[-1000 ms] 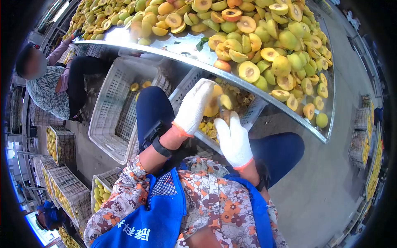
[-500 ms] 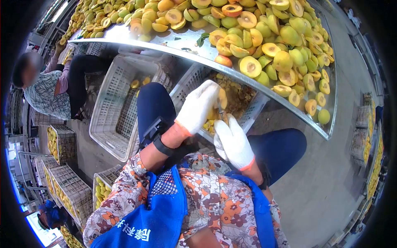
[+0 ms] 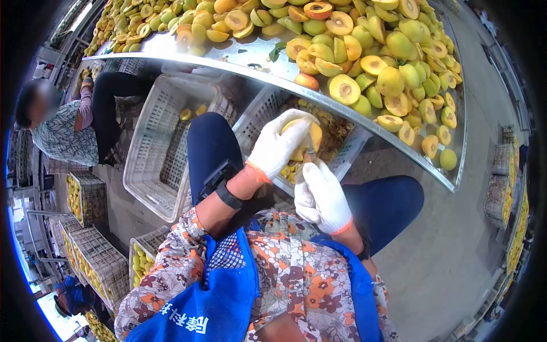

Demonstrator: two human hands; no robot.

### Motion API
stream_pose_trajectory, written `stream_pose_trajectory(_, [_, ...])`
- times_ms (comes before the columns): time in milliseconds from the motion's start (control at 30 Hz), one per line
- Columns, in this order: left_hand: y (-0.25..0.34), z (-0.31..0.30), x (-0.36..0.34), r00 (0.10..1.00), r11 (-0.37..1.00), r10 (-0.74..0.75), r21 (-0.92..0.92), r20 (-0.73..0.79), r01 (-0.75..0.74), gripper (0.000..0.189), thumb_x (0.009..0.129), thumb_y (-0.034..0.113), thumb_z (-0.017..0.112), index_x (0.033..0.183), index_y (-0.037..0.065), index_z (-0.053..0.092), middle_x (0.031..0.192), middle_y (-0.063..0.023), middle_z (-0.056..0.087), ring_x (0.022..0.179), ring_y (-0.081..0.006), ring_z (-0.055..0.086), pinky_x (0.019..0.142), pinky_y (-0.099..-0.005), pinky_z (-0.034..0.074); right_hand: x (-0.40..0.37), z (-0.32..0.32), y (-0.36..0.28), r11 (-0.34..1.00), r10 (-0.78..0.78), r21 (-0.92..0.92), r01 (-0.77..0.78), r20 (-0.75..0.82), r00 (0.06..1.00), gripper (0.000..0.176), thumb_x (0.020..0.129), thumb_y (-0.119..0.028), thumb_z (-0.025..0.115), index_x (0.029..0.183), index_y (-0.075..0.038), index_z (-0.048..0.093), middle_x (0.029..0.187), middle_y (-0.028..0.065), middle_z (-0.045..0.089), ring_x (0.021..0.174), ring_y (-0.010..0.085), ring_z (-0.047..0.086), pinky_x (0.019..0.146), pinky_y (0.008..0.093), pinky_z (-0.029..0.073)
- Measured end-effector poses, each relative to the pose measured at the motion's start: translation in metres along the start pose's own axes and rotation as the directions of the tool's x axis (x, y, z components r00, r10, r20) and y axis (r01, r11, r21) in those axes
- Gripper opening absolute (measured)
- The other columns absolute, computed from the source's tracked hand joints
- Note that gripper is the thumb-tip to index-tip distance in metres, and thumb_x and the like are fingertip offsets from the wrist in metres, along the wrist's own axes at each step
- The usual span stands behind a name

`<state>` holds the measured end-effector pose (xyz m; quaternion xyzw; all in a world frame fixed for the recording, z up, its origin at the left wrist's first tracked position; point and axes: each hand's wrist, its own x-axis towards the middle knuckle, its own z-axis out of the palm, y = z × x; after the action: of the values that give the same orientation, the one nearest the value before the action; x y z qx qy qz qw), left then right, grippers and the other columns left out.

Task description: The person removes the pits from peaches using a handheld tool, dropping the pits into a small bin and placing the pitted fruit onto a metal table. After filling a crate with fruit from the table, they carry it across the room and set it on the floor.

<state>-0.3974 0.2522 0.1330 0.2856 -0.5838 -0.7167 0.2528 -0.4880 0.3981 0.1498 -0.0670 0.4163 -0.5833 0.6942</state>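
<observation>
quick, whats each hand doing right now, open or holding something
Left hand: closed around a yellow fruit piece.
Right hand: closed on a small tool, mostly hidden by the fingers.

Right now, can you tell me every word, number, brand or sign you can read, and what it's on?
"科": a white character on the blue vest. There are white marks on both sides of it, but I can't read those for sure.
I can read no other words, numbers, brands or signs. Things far off at the edges are too small and blurred to tell.
</observation>
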Motion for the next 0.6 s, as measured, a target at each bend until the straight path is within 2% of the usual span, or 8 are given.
stream_pose_trajectory(33, [0.0, 0.002, -0.001, 1.0, 1.0, -0.001, 0.0, -0.002, 0.001, 0.024, 0.104, 0.018, 0.051, 0.117, 0.004, 0.066, 0.109, -0.0041, 0.068, 0.093, -0.0091, 0.061, 0.083, -0.0255, 0.051, -0.001, 0.0, 0.0, 0.997, 0.031, 0.066, -0.034, 0.042, 0.999, 0.014, 0.108, -0.032, 0.048, 0.113, -0.019, 0.047, 0.061, -0.0025, 0.039, 0.039, 0.0069, 0.031, 0.037, 0.0227, 0.026])
stream_pose_trajectory(100, [0.001, 0.007, -0.002, 0.992, 0.978, 0.102, 0.191, -0.077, -0.086, 0.024, 0.104, 0.019, 0.052, 0.116, 0.003, 0.066, 0.108, -0.0036, 0.068, 0.091, -0.0086, 0.06, 0.082, -0.0255, 0.051, -0.003, 0.0, -0.002, 0.993, 0.044, 0.108, -0.05, 0.065, 0.997, 0.013, 0.109, -0.033, 0.048, 0.11, -0.02, 0.048, 0.06, -0.0026, 0.039, 0.039, 0.0074, 0.031, 0.037, 0.0234, 0.025])
stream_pose_trajectory(167, [-0.011, 0.005, 0.004, 0.982, 0.972, 0.162, 0.188, -0.101, -0.141, 0.024, 0.103, 0.019, 0.052, 0.115, 0.003, 0.066, 0.106, -0.0026, 0.068, 0.088, -0.0082, 0.06, 0.081, -0.0251, 0.051, -0.003, 0.0, -0.002, 0.987, 0.048, 0.151, -0.06, 0.083, 0.995, 0.013, 0.109, -0.033, 0.047, 0.107, -0.021, 0.048, 0.06, -0.0028, 0.038, 0.038, 0.0078, 0.031, 0.037, 0.024, 0.024])
stream_pose_trajectory(233, [-0.023, -0.003, 0.013, 1.0, 0.995, -0.017, 0.101, 0.021, 0.014, 0.023, 0.104, 0.019, 0.052, 0.115, 0.004, 0.066, 0.104, -0.0023, 0.067, 0.086, -0.0081, 0.059, 0.08, -0.0245, 0.05, -0.003, 0.001, -0.002, 0.981, 0.056, 0.183, -0.064, 0.045, 0.997, 0.02, 0.109, -0.034, 0.046, 0.102, -0.016, 0.049, 0.059, -0.0023, 0.04, 0.036, 0.0081, 0.031, 0.035, 0.025, 0.024])
stream_pose_trajectory(300, [-0.02, 0.0, 0.011, 0.999, 0.993, -0.031, 0.117, 0.024, 0.028, 0.023, 0.104, 0.019, 0.052, 0.114, 0.004, 0.066, 0.103, -0.0027, 0.068, 0.087, -0.0083, 0.06, 0.079, -0.0245, 0.05, -0.004, 0.0, 0.002, 0.976, 0.067, 0.203, -0.075, 0.048, 0.997, 0.021, 0.109, -0.034, 0.046, 0.101, -0.016, 0.05, 0.059, -0.0023, 0.04, 0.036, 0.0082, 0.031, 0.035, 0.025, 0.024])
stream_pose_trajectory(367, [-0.014, 0.008, 0.001, 0.986, 0.972, 0.142, 0.202, -0.087, -0.122, 0.024, 0.104, 0.018, 0.05, 0.116, 0.003, 0.065, 0.104, -0.0033, 0.067, 0.087, -0.0084, 0.06, 0.078, -0.0244, 0.05, -0.001, -0.003, 0.004, 0.971, 0.077, 0.221, -0.087, 0.056, 0.995, 0.021, 0.109, -0.035, 0.047, 0.1, -0.016, 0.05, 0.06, -0.0023, 0.04, 0.036, 0.0083, 0.031, 0.035, 0.025, 0.025])
stream_pose_trajectory(500, [-0.016, 0.008, 0.001, 0.978, 0.981, 0.179, 0.089, -0.109, -0.17, 0.026, 0.104, 0.019, 0.049, 0.119, 0.003, 0.063, 0.108, -0.0041, 0.067, 0.092, -0.0095, 0.061, 0.083, -0.0255, 0.05, 0.006, -0.013, 0.003, 0.88, 0.13, 0.408, -0.242, 0.283, 0.95, 0.028, 0.108, -0.041, 0.046, 0.101, -0.016, 0.056, 0.06, -0.0044, 0.04, 0.035, 0.0071, 0.029, 0.035, 0.0232, 0.023])
stream_pose_trajectory(600, [-0.015, 0.002, 0.004, 0.978, 0.979, 0.204, 0.009, -0.05, -0.204, 0.032, 0.104, 0.026, 0.051, 0.124, 0.003, 0.061, 0.116, -0.0072, 0.065, 0.105, -0.0133, 0.061, 0.094, -0.0301, 0.049, 0.013, -0.016, 0.0, 0.822, 0.138, 0.454, -0.344, 0.427, 0.894, 0.034, 0.107, -0.045, 0.045, 0.103, -0.015, 0.061, 0.058, -0.0061, 0.039, 0.035, 0.0061, 0.028, 0.035, 0.0221, 0.023])
